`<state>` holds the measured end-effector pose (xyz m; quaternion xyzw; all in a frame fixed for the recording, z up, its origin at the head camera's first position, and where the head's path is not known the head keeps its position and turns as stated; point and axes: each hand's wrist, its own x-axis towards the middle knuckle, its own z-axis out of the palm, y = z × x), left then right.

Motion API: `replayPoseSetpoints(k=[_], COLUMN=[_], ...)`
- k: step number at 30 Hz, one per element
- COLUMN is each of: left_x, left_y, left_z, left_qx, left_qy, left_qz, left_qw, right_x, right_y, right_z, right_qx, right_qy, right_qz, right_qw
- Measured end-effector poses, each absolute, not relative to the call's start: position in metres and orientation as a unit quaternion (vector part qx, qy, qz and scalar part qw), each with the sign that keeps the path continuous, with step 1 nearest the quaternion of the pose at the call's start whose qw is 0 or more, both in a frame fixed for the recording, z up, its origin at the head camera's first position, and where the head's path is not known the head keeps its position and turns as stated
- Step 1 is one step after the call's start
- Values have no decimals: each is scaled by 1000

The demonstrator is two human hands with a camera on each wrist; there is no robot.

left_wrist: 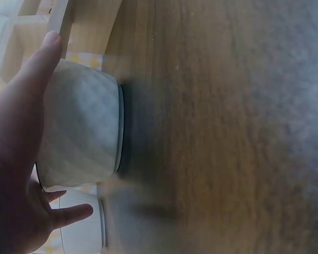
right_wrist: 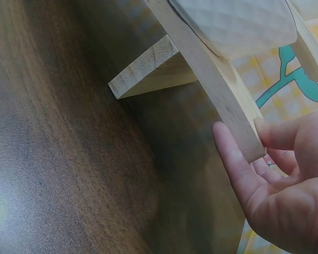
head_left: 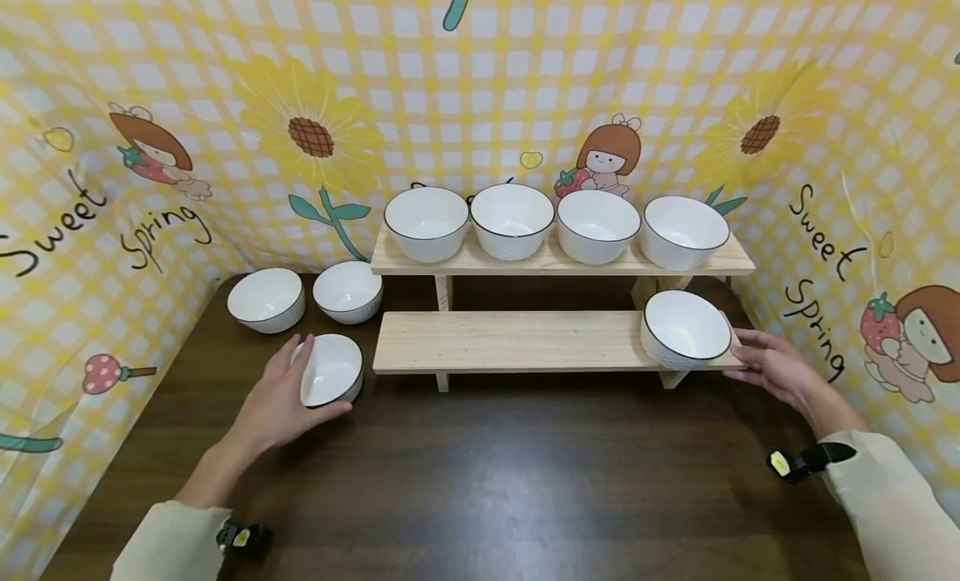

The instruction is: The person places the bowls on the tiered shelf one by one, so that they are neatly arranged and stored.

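Observation:
My left hand [head_left: 279, 404] spans a white bowl [head_left: 333, 369] with a dark rim, thumb at its near side and fingers at its far left edge. In the left wrist view the bowl's patterned wall [left_wrist: 85, 124] lies beside the thumb, and its base is at the dark tabletop. At the other side, my right hand [head_left: 780, 371] holds the right end of the lower wooden shelf board [head_left: 510, 341]. The right wrist view has the thumb on the board's top and a finger beneath it. Another white bowl [head_left: 687, 327] sits on that board close to the right hand.
Several white bowls [head_left: 513, 218] stand in a row on the upper shelf board [head_left: 562, 266]. Two more, a left bowl [head_left: 266, 302] and a right bowl [head_left: 348, 293], are behind the left hand on the dark wooden table [head_left: 495, 481]. Checked yellow cloth [head_left: 465, 89] hangs around.

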<state>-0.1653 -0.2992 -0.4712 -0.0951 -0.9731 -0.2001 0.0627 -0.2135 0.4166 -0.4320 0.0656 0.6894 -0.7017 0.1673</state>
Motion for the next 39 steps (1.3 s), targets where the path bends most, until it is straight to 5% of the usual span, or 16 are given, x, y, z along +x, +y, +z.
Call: replayPoseSetpoints(k=[18,39], left_x=[-176,-177], left_y=[-298,-298], left_z=[-467,-469], left_qx=[-57,-72], left_qy=[-980,-973], left_qz=[-191,-219], left_qw=[11,18], right_x=[-214,-214], right_y=[416,416], right_z=[-432,-433], right_qx=[65,65], right_qy=[688,684], right_qz=[-703,-707], right_qw=[166,169])
